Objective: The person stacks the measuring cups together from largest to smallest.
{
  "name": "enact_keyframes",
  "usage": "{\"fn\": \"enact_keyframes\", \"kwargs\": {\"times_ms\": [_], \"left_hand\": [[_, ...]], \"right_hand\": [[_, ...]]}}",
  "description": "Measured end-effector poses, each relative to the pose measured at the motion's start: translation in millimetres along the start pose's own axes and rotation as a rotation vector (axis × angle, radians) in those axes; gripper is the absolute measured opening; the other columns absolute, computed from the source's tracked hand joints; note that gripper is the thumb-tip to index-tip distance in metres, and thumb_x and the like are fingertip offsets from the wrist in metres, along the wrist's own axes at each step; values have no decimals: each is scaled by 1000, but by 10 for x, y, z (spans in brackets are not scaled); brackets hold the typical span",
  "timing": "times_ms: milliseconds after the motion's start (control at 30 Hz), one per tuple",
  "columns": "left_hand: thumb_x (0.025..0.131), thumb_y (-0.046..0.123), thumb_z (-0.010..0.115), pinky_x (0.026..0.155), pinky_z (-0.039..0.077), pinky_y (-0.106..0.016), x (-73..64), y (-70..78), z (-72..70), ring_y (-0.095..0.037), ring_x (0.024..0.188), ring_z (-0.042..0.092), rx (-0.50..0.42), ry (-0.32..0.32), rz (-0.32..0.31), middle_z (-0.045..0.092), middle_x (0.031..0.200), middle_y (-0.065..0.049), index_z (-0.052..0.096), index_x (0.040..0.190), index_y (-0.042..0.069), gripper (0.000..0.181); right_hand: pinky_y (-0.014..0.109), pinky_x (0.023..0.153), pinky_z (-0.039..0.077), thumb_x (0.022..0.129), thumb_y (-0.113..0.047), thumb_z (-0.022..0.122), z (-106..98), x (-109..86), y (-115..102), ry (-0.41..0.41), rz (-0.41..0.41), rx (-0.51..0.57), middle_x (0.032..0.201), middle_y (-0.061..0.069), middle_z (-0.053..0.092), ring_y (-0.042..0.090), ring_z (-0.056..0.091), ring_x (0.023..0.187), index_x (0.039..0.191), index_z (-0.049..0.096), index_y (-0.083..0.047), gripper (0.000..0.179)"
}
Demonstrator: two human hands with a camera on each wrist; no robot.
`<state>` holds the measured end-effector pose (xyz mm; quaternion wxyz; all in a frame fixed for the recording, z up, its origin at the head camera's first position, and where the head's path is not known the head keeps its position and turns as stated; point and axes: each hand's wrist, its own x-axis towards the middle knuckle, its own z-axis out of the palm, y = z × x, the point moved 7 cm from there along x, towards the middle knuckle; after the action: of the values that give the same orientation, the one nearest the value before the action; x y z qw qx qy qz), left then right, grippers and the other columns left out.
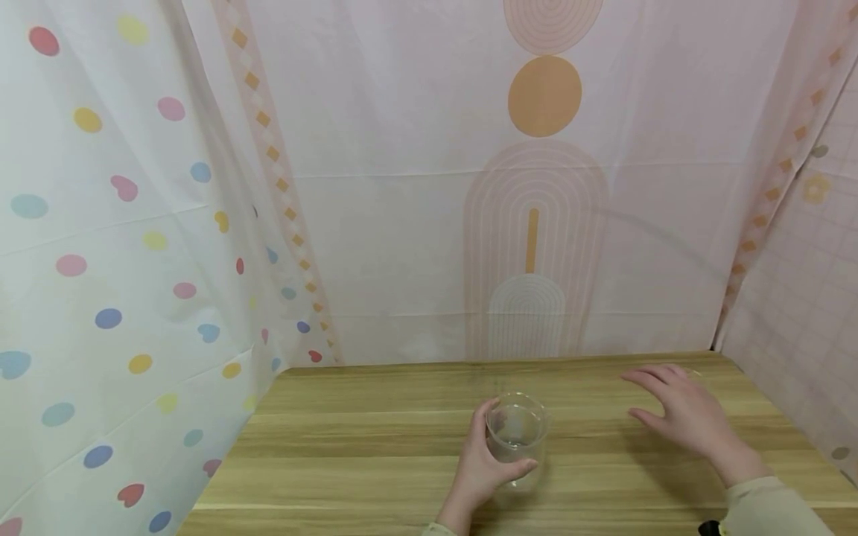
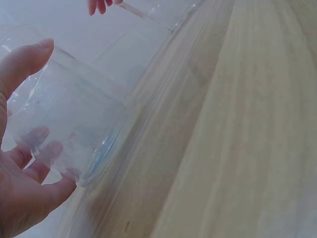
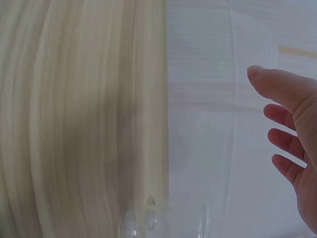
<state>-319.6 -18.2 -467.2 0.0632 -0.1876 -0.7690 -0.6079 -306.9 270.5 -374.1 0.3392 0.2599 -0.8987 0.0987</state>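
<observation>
Glass [image 1: 515, 451] is gripped upright round its side by the left hand [image 1: 481, 463], probably for steadiness with mouth uncovered, on or just above the table [image 1: 335, 461]; at its 3 o'clock, the right hand [image 1: 690, 413] is loosely spread, nothing grasped, near a 2nd glass [image 2: 166, 14].

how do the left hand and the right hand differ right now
The left hand grips a clear glass cup, while the right hand holds nothing, its thumb and fingers spread apart.
The left hand is near the middle of the wooden table; the right hand is over toward its right side.
Both are bare and come out of pale sleeves.
</observation>
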Motion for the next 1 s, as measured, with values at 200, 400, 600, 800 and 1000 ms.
{"fn": "enact_keyframes", "kwargs": {"times_ms": [200,400,600,800,1000], "left_hand": [[66,26,93,101,38,-55,9,-18,9,-33,128,46,4,-3,-11,47,142,-10,33,149,16,103],[66,26,93,102,38,-54,12,-27,10,-32,129,45,3,-2,-11,45,144,-9,33,149,17,103],[66,27,93,102,38,-53,15,-25,8,-32,129,45,10,-2,-9,45,144,-9,33,149,19,103],[66,26,93,101,39,-52,16,-20,7,-31,128,46,14,1,-6,46,143,-8,33,149,19,102],[66,27,93,101,39,-51,5,-22,6,-31,128,46,14,0,-7,46,143,-8,34,148,22,101]], "right_hand": [[56,75,49,65,-20,91,-60,-5,128,-41,44,-11,111,14,66,37,58,99,120,66,-9,61],[58,79,47,67,-21,91,-97,-7,266,-90,91,-13,113,18,64,40,56,102,121,64,-7,62],[59,84,44,68,-22,90,-131,-8,373,-114,116,-14,116,22,63,43,55,103,122,64,-5,62],[61,86,43,72,-23,88,-121,-21,496,-181,151,-18,119,25,61,46,52,107,126,61,-3,64],[62,86,42,70,-20,89,-110,-57,590,-187,156,1,120,25,60,47,52,107,126,60,-2,65]]}}
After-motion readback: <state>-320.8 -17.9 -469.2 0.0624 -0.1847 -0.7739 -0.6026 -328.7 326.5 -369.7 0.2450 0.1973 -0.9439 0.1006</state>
